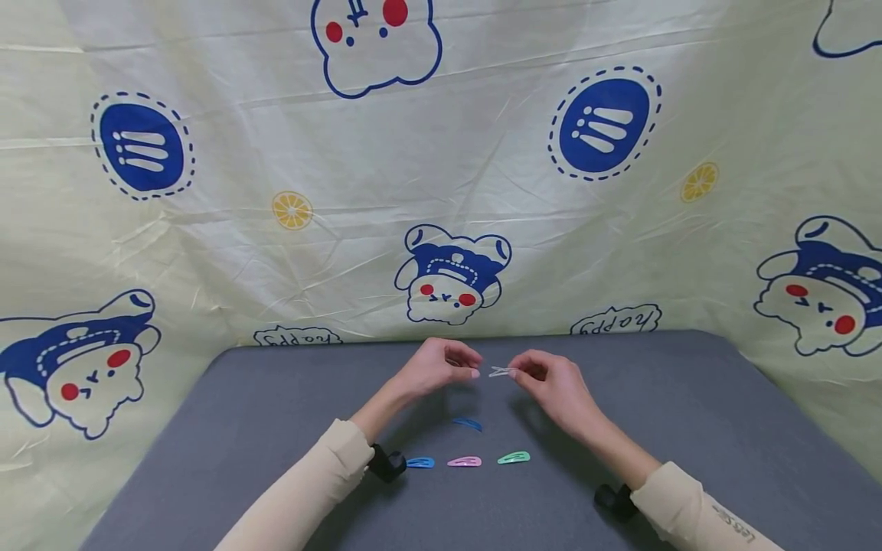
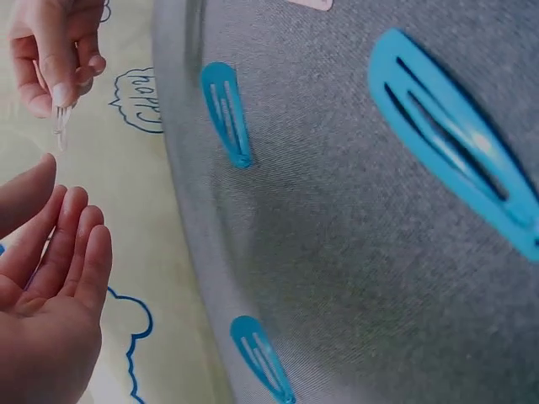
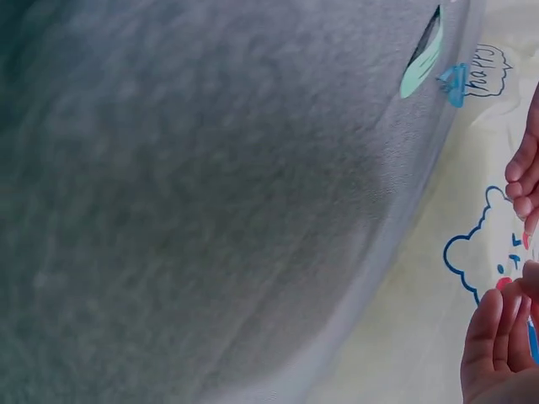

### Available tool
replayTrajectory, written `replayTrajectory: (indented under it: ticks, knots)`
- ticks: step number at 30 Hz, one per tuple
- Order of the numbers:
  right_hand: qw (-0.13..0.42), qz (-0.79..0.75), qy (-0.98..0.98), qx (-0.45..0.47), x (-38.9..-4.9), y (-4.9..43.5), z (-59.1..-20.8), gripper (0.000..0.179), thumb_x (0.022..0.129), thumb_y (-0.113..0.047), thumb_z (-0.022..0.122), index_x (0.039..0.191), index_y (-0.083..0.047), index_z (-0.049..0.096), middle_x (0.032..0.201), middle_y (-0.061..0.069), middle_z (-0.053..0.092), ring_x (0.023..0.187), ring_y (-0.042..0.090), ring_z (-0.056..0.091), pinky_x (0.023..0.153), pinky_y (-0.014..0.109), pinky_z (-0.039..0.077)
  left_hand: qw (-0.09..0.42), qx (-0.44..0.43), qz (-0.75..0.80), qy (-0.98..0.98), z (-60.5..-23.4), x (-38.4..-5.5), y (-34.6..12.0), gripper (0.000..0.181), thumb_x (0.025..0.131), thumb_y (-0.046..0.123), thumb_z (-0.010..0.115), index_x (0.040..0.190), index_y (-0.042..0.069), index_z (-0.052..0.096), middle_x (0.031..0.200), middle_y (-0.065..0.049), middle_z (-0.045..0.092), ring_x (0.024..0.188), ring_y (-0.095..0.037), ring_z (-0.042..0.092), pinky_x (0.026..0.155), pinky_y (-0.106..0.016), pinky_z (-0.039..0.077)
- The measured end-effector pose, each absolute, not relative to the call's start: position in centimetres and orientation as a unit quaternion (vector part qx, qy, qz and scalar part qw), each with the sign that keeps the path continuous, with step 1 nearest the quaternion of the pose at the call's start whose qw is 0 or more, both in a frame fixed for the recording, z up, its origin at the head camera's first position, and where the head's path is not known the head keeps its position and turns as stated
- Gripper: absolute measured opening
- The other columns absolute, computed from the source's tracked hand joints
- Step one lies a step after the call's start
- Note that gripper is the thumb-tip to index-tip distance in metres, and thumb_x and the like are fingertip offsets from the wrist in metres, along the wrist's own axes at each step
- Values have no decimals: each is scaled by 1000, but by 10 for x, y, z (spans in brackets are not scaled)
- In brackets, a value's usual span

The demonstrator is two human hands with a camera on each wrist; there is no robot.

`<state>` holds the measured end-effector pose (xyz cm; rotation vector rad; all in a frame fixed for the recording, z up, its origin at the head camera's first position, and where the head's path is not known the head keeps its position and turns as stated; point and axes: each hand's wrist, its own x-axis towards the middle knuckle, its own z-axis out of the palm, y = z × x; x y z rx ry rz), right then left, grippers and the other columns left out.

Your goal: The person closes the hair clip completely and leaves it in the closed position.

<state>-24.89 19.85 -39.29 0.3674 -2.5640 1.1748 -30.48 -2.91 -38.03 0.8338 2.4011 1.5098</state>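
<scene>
Over the far part of the table, my right hand [image 1: 556, 386] pinches a small whitish hair clip [image 1: 499, 372] by one end; it looks spread apart in a V. Facing it, my left hand [image 1: 441, 366] is in the air with relaxed fingers and holds nothing. The left fingertips stay a short gap from the clip [image 2: 61, 126] in the left wrist view. A blue snap hair clip [image 1: 468, 423] lies below the hands. Nearer lie another blue clip [image 1: 420, 462], a pink clip [image 1: 465, 461] and a green clip [image 1: 513, 458]. In the right wrist view the whitish clip cannot be made out.
The clips lie on a dark grey tabletop [image 1: 276, 428]. Three blue clips show in the left wrist view, one of them [image 2: 261, 358] near the table's far edge. A pale printed cloth [image 1: 496, 184] hangs behind the table. Each wrist wears a black camera [image 1: 387, 464].
</scene>
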Motion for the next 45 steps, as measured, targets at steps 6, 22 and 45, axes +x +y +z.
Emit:
replayTrajectory:
  ticks: [6, 22, 45]
  knots:
    - [152, 421, -886, 122, -242, 195, -390, 7, 91, -13, 71, 98, -15, 72, 88, -3, 67, 78, 15, 60, 71, 30, 52, 64, 286, 491, 820, -375, -296, -33, 21, 89, 12, 74, 109, 9, 73, 96, 3, 69, 91, -19, 62, 80, -29, 52]
    - [158, 424, -882, 128, -212, 182, -372, 10, 91, -13, 72, 100, -17, 72, 91, -5, 66, 82, 12, 60, 75, 29, 53, 41, 306, 497, 811, -366, -262, -52, 24, 89, 14, 74, 113, 8, 71, 104, -3, 69, 91, -15, 61, 85, -28, 51]
    - [166, 450, -868, 130, -156, 163, -356, 12, 88, -17, 75, 95, -25, 71, 87, -13, 64, 79, 7, 61, 78, 30, 53, 35, 273, 511, 814, -352, -199, -69, 24, 87, 18, 77, 110, 15, 73, 104, 5, 68, 99, -22, 62, 91, -41, 49]
